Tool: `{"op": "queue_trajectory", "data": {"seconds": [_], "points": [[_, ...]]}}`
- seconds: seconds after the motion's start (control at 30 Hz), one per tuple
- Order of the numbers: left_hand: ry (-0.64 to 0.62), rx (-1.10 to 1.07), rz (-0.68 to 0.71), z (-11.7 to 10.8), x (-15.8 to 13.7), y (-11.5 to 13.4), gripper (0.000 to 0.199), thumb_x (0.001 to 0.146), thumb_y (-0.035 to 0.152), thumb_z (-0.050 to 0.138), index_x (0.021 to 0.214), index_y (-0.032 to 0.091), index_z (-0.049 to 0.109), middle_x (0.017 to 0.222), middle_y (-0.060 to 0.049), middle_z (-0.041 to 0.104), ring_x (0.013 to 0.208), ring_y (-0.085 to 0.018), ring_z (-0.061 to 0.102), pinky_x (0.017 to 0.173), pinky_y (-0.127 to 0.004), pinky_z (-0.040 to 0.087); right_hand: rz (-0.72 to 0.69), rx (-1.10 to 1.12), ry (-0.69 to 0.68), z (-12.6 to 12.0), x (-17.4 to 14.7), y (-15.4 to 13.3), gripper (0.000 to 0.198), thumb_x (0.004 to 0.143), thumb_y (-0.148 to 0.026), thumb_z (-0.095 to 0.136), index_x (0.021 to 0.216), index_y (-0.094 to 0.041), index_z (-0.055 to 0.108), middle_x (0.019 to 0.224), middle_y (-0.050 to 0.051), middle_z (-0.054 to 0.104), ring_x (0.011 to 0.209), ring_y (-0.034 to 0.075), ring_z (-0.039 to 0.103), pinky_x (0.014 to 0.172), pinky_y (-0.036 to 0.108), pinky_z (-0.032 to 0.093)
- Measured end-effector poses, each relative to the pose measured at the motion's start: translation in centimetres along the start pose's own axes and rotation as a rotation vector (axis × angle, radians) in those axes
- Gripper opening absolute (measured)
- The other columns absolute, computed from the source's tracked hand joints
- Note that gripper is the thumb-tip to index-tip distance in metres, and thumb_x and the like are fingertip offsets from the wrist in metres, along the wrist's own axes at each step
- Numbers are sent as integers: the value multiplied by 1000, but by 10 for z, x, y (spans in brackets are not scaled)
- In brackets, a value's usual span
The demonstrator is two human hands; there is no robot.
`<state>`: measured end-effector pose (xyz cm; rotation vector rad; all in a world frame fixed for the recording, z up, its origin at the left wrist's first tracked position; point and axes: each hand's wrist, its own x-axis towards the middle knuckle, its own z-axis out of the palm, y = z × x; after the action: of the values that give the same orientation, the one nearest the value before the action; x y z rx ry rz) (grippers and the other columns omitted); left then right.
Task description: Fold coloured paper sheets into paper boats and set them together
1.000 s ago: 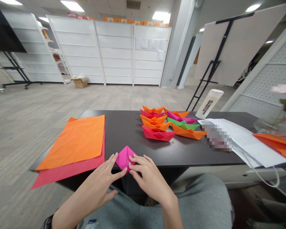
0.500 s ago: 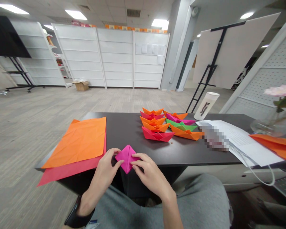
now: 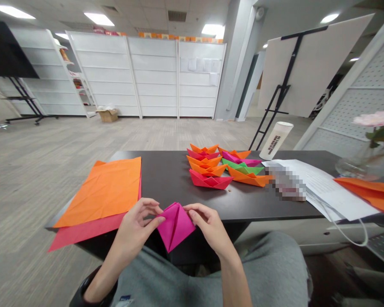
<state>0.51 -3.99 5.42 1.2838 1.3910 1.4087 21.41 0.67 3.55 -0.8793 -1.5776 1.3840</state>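
Note:
A folded magenta paper (image 3: 176,226), diamond-shaped with a seam down its middle, is held between my two hands at the table's near edge. My left hand (image 3: 141,224) pinches its left corner between thumb and fingers. On the opposite side, my right hand (image 3: 208,224) grips the upper right edge, fingertips curled over it. Beyond my hands stand two columns of folded paper boats: a red boat (image 3: 211,180) is nearest on the left, an orange boat (image 3: 248,177) nearest on the right, with a green boat (image 3: 241,167) behind that one.
Large orange sheets (image 3: 105,187) lie over a red sheet (image 3: 89,232) at the left of the black table (image 3: 166,179). On the right are a white cylinder (image 3: 275,140), printed papers (image 3: 323,183), a white cable (image 3: 361,243), an orange paper (image 3: 371,194) and a glass vase (image 3: 355,166).
The magenta paper has come nearer to me and tilted, its lower tip pointing down. My right fingers have moved from its face to its upper right edge; my left hand still pinches it.

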Motion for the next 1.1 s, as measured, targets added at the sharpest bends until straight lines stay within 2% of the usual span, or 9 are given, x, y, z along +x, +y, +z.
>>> {"op": "queue_trajectory", "data": {"seconds": [0.2, 0.33, 0.53, 0.9, 1.1], "points": [[-7, -14, 8, -1, -2, 6, 29, 71, 24, 76, 92, 21, 57, 81, 1, 69, 79, -16, 70, 71, -27, 60, 28, 109, -104, -3, -3, -4, 24, 87, -38, 68, 97, -19, 77, 91, 4, 74, 81, 16, 64, 73, 26, 48], [-6, -9, -3, -2, -3, 10, 30, 70, 24, 76, 92, 20, 57, 80, 1, 69, 78, -17, 71, 71, -28, 61, 31, 127, -110, -2, -4, -7, 29, 85, -44, 70, 94, -17, 78, 81, 3, 69, 70, 13, 57, 66, 25, 45], [9, -8, 2, -3, -3, 12, 30, 69, 24, 76, 91, 20, 56, 78, 1, 70, 76, -17, 71, 71, -29, 61, 62, 176, -159, -3, -6, -8, 37, 83, -51, 71, 93, -17, 78, 79, 2, 64, 67, 13, 53, 62, 25, 44], [3, -21, 18, -4, -3, 13, 31, 68, 23, 77, 91, 20, 55, 75, 1, 71, 74, -17, 71, 70, -28, 61, 36, 152, -180, -4, -6, -9, 34, 86, -48, 68, 93, -17, 78, 80, 3, 65, 68, 13, 54, 64, 25, 46], [-5, 2, 5, -2, -4, 13, 30, 68, 24, 76, 91, 21, 55, 74, 0, 71, 75, -19, 72, 69, -30, 61, 25, 84, -181, -3, -7, -7, 26, 86, -39, 68, 94, -17, 77, 81, 3, 67, 71, 13, 56, 63, 23, 47]]}}
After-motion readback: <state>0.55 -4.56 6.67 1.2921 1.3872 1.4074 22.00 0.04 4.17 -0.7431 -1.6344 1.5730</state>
